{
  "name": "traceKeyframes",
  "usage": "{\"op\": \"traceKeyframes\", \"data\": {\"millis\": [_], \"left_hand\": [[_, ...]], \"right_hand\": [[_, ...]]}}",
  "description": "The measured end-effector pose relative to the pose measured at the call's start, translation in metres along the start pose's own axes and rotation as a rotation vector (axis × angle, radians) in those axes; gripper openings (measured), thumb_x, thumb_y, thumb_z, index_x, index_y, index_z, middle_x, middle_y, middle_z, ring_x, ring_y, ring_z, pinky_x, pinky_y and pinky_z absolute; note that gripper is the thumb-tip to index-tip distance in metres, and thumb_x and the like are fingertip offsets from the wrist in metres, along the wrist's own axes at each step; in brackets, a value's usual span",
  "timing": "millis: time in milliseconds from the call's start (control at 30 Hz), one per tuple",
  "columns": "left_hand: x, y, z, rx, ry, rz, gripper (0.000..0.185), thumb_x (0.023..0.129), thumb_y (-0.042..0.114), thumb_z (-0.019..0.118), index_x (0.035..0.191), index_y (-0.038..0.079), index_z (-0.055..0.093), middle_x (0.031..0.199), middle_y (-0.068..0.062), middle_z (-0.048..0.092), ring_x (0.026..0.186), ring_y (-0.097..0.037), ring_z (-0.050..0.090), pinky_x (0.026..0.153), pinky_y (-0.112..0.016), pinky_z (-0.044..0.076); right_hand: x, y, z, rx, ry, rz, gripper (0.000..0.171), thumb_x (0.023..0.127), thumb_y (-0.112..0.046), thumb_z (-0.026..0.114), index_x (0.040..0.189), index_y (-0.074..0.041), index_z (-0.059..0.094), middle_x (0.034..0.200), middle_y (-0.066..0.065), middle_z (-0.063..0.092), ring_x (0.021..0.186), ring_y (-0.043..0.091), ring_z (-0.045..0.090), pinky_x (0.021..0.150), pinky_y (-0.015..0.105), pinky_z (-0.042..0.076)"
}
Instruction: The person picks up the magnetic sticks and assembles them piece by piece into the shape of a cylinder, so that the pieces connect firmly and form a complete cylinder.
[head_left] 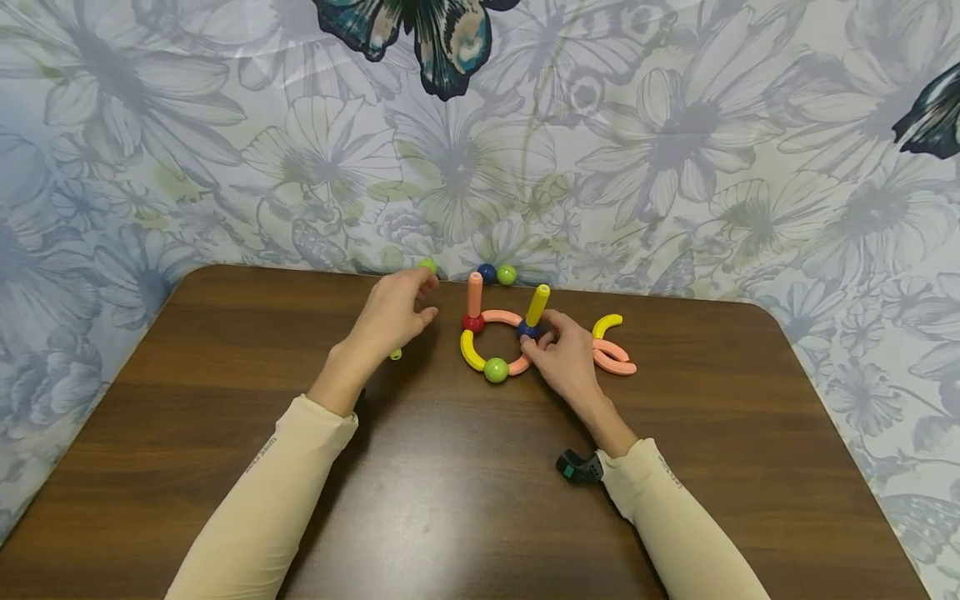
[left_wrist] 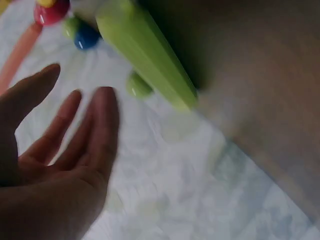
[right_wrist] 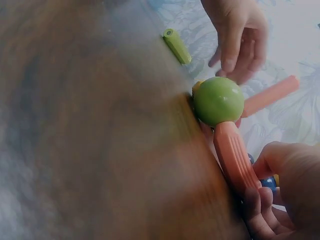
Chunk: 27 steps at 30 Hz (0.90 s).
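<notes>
A ring of curved toy rods and balls lies on the table, with a red ball (head_left: pixel 472 323), a blue ball (head_left: pixel 528 331) and a green ball (head_left: pixel 496 370) joining its parts. A straight pink rod (head_left: pixel 475 293) stands on the red ball, a yellow rod (head_left: pixel 538 304) on the blue one. My right hand (head_left: pixel 564 357) grips the ring at the blue ball, fingertips around the end of a curved pink rod (right_wrist: pixel 234 157). My left hand (left_wrist: pixel 75 145) holds nothing, fingers loosely bent, over a green rod (left_wrist: pixel 147 50) that it mostly hides in the head view.
Loose blue (head_left: pixel 487 273) and green balls (head_left: pixel 507 274) sit at the table's back edge, and another green ball (head_left: pixel 428 265) is behind my left hand. Right of my right hand lie a curved yellow rod (head_left: pixel 607 324) and curved pink rods (head_left: pixel 615 365). A patterned wall (head_left: pixel 675 183) stands behind.
</notes>
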<state>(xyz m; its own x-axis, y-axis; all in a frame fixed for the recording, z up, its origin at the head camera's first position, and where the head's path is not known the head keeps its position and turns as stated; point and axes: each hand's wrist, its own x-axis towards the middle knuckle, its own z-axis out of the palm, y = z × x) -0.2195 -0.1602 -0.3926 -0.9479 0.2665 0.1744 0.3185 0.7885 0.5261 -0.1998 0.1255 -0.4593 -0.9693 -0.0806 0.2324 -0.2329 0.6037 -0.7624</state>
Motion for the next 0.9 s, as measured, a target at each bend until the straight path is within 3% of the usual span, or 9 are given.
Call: {"op": "traceKeyframes", "data": {"millis": [133, 267, 533, 700, 900], "left_hand": [[-0.003, -0.012, -0.016, 0.097, -0.019, -0.111, 0.035, 0.093, 0.011, 0.079, 0.122, -0.003, 0.065, 0.120, -0.025, 0.069, 0.114, -0.044, 0.062, 0.095, -0.057, 0.051], [-0.006, -0.021, -0.026, 0.145, -0.140, -0.228, 0.045, 0.096, 0.021, 0.078, 0.128, -0.005, 0.061, 0.121, -0.026, 0.066, 0.113, -0.046, 0.062, 0.092, -0.058, 0.051], [-0.008, -0.022, -0.033, 0.129, -0.367, -0.426, 0.038, 0.097, 0.035, 0.077, 0.092, 0.001, 0.063, 0.070, -0.011, 0.065, 0.061, -0.025, 0.070, 0.063, -0.036, 0.055], [-0.009, -0.020, -0.034, 0.096, -0.412, -0.455, 0.032, 0.096, 0.027, 0.080, 0.094, -0.002, 0.065, 0.073, -0.015, 0.069, 0.055, -0.021, 0.071, 0.058, -0.034, 0.058], [-0.009, -0.020, -0.032, 0.092, -0.399, -0.440, 0.024, 0.093, 0.017, 0.081, 0.088, -0.001, 0.066, 0.075, -0.016, 0.069, 0.054, -0.020, 0.072, 0.056, -0.031, 0.058]], "right_hand": [[0.000, 0.000, 0.000, 0.003, 0.012, 0.005, 0.031, 0.093, -0.019, 0.080, 0.121, -0.008, 0.071, 0.081, 0.007, 0.068, 0.065, 0.016, 0.061, 0.056, 0.022, 0.045], [0.001, 0.000, 0.000, 0.008, 0.023, 0.010, 0.033, 0.092, -0.018, 0.080, 0.122, -0.007, 0.071, 0.089, 0.009, 0.070, 0.067, 0.016, 0.063, 0.056, 0.020, 0.047], [0.000, -0.001, -0.001, -0.007, 0.035, 0.016, 0.035, 0.092, -0.019, 0.081, 0.122, -0.005, 0.070, 0.094, 0.010, 0.072, 0.070, 0.017, 0.067, 0.060, 0.018, 0.051], [0.001, -0.002, -0.001, -0.016, 0.044, 0.019, 0.034, 0.091, -0.020, 0.081, 0.120, -0.004, 0.070, 0.095, 0.011, 0.072, 0.072, 0.019, 0.069, 0.062, 0.018, 0.053], [0.001, -0.001, 0.000, -0.031, 0.050, 0.019, 0.034, 0.091, -0.020, 0.081, 0.118, -0.003, 0.070, 0.092, 0.012, 0.072, 0.070, 0.018, 0.068, 0.062, 0.019, 0.052]]}}
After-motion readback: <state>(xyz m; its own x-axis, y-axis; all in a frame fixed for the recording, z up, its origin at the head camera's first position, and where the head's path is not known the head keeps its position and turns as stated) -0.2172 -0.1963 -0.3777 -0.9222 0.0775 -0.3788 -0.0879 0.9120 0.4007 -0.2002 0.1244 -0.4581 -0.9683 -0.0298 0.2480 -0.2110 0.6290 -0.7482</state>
